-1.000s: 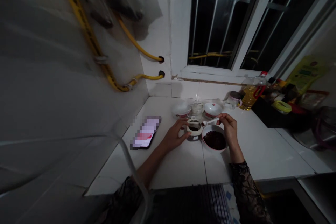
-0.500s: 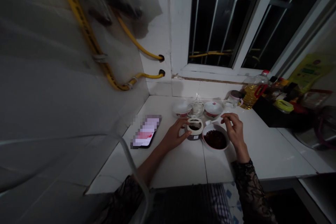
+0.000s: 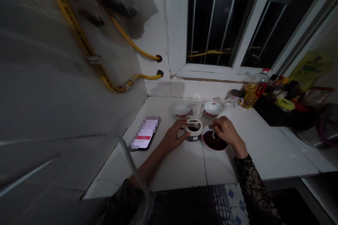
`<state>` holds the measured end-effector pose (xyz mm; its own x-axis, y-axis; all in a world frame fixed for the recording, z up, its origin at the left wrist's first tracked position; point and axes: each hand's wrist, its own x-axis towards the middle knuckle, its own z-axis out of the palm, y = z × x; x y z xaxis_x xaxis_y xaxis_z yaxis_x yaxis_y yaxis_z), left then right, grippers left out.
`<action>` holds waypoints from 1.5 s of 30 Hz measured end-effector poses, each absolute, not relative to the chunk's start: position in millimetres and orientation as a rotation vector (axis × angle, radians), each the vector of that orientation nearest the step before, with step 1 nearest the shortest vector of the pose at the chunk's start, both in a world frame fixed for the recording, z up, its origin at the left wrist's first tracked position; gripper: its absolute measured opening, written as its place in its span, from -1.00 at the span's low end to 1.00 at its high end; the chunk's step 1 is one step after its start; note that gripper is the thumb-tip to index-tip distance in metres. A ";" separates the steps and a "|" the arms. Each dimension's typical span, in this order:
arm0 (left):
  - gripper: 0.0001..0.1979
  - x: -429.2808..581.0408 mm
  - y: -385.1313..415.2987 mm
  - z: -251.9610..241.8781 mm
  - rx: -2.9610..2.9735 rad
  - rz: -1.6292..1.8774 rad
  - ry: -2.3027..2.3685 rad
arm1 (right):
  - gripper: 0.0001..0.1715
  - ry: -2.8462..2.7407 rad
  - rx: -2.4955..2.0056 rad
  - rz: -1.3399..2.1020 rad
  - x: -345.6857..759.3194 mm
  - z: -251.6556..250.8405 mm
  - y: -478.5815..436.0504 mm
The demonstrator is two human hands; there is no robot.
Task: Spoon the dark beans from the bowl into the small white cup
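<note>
My left hand (image 3: 172, 137) is curved around the left side of a small jar (image 3: 194, 138), thumb and fingers at its pale rim. The jar stands upright on the counter, and some dark food shows through its opening. Just to its right is a white bowl (image 3: 203, 142) with dark reddish-brown, lumpy contents. Over this bowl my right hand (image 3: 226, 132) pinches a small white spoon (image 3: 213, 134), whose lower end dips into the contents. My fingers hide the top of the spoon handle.
Behind the jar stand a clear glass container (image 3: 196, 109) and two bowls, one a white bowl (image 3: 212, 109). A phone (image 3: 145, 133) lies at left. An oil bottle (image 3: 250, 93) and a black condiment box (image 3: 271, 112) are at right. A yellow hose (image 3: 105, 81) runs along the wall.
My right hand has moved left and over the bowl, bringing the spoon down into the dark contents. My left hand remains at the jar. The view has shifted slightly.
</note>
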<state>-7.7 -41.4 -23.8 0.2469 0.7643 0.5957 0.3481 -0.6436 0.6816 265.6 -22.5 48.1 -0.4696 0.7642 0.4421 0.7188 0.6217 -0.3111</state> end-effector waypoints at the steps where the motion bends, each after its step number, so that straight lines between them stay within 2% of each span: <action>1: -0.74 -7.7 -41.4 -23.7 2.115 1.369 1.016 | -0.78 -2.263 -1.144 0.142 265.6 46.3 -23.0; 7: -0.75 -7.4 -39.7 -26.5 2.110 1.371 1.024 | -0.78 -1.962 -1.194 0.199 287.7 40.2 -20.5; 13: -0.74 -7.5 -39.1 -28.3 2.110 1.386 1.017 | -0.76 -1.899 -1.218 0.338 288.5 32.2 -17.4; 18: -0.74 -7.5 -39.7 -27.0 2.110 1.382 1.011 | -0.78 -1.996 -1.187 0.598 273.3 31.9 -17.9; 28: -0.74 -7.8 -38.0 -30.0 2.125 1.394 0.996 | -0.82 -1.504 -1.252 0.923 286.3 29.6 -8.2; 45: -0.74 -7.1 -38.1 -28.9 2.136 1.400 1.013 | -0.87 -1.268 -1.207 1.023 283.2 33.0 -8.1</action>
<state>-7.1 -38.1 -28.9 0.2391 0.7468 0.6206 0.3561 -0.6620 0.6595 283.2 -8.1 33.0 0.0699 0.9893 0.1283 0.0839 0.1223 -0.9889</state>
